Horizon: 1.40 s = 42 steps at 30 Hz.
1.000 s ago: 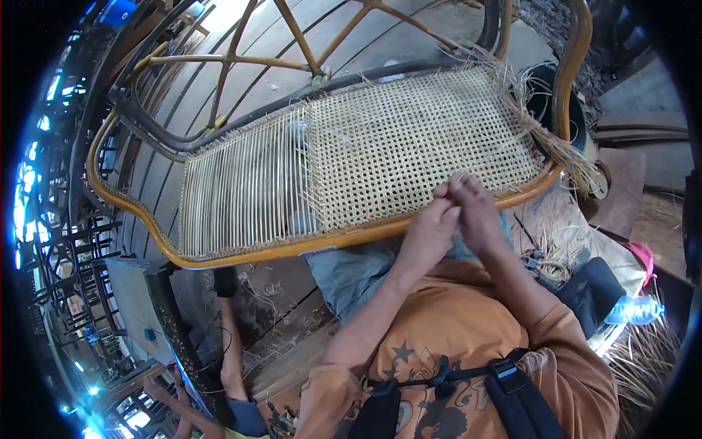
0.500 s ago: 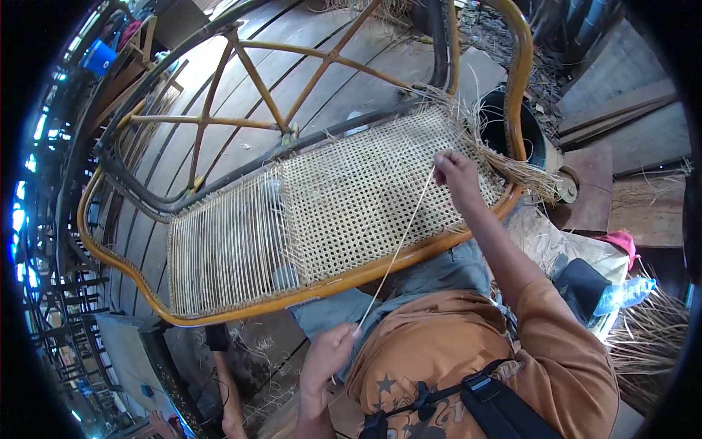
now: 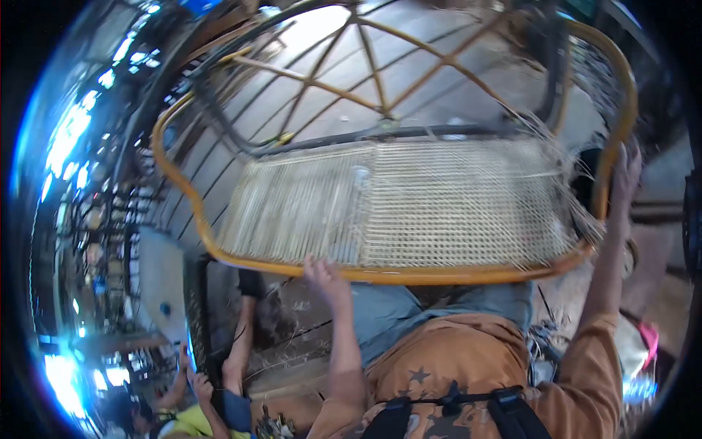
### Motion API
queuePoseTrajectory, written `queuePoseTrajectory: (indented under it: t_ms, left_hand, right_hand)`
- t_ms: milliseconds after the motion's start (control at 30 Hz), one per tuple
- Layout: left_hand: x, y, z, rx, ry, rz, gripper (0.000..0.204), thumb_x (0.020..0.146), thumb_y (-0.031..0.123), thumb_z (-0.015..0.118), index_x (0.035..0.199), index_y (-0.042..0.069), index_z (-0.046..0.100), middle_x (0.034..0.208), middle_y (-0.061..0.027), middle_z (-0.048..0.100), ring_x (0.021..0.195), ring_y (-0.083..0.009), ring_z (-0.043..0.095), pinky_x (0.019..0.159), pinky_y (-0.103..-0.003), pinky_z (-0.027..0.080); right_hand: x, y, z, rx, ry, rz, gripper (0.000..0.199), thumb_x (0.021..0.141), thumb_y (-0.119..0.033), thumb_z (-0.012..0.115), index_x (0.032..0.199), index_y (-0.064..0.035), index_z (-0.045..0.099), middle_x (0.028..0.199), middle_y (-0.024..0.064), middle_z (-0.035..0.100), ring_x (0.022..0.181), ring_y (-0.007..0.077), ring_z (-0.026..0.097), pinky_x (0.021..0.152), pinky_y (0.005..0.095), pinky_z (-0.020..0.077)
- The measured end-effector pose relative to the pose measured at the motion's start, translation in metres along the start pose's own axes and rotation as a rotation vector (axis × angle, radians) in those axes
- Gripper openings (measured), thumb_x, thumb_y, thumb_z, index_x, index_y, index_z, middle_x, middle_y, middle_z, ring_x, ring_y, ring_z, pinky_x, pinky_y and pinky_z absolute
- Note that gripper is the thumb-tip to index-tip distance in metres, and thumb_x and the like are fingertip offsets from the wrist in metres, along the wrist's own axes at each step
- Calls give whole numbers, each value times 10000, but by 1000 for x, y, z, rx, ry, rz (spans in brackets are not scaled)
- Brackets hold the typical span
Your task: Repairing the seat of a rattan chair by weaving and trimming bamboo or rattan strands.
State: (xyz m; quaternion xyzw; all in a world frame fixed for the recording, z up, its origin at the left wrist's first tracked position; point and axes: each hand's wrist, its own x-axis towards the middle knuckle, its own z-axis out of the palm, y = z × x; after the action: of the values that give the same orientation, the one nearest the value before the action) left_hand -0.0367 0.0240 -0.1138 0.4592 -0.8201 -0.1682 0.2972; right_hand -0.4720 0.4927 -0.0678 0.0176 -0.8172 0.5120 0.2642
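Observation:
A rattan chair frame with an orange rim (image 3: 409, 276) lies tilted in front of me. Its seat (image 3: 439, 208) is woven cane, dense on the right and only straight strands on the left. My left hand (image 3: 326, 276) grips the near rim from below, about the middle. At the right end, my right hand (image 3: 626, 173) is raised against the curved rim, fingers along it. Loose cane ends (image 3: 578, 212) stick out of the weave near that hand. My orange sleeves and blue trousers fill the lower edge.
Another person sits at the lower left, with an arm (image 3: 235, 351) reaching up beside the frame and a yellow top (image 3: 186, 424). Cane scraps litter the floor (image 3: 292, 344). A dark tub (image 3: 585, 186) stands behind the right rim. Metal racks (image 3: 102, 241) line the left.
My right hand let go of the cane strand it was pulling and moved to the right rim. My left hand rose from my lap to the near rim. The frame has swung round.

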Motion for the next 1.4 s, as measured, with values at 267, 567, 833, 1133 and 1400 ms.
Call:
queuePoseTrajectory:
  t_ms: [267,567,833,1133,1400]
  left_hand:
    - [18,9,13,-162,201,-125,173,907,120,501,897,-42,558,1372,-202,343,1162,-298,413,884,-363,405]
    - [55,19,13,-210,284,-183,295,958,180,406,955,-95,512,1402,-236,303,1188,-270,434,936,-369,392]
    - [93,-28,30,-199,174,-176,315,932,183,453,1074,-78,557,1120,-211,580,1054,-297,538,924,-366,392]
    - [-54,184,18,-453,-742,-342,172,890,155,536,944,-1,583,791,-126,617,675,-169,573,646,-319,475]
    - [-107,230,19,-563,-1269,269,198,902,205,566,988,26,578,662,-115,563,590,-187,567,584,-320,470]
  right_hand:
    - [-15,85,4,-87,-422,254,404,938,-347,477,1171,-17,488,904,48,497,804,139,464,722,266,388]
    - [-52,49,10,-467,-162,130,371,953,-275,421,1212,-9,440,962,184,566,881,301,557,782,385,421]
    - [-88,9,6,-354,-229,240,406,955,-261,447,1247,19,404,1073,211,554,963,315,554,840,377,415]
    - [-111,-48,-23,-493,-305,-259,426,872,-88,525,1286,-39,437,1124,167,553,1028,263,538,843,333,442]
    - [-193,-111,-34,404,-1106,427,175,877,-12,522,1049,-9,555,930,62,574,763,143,578,666,253,474]
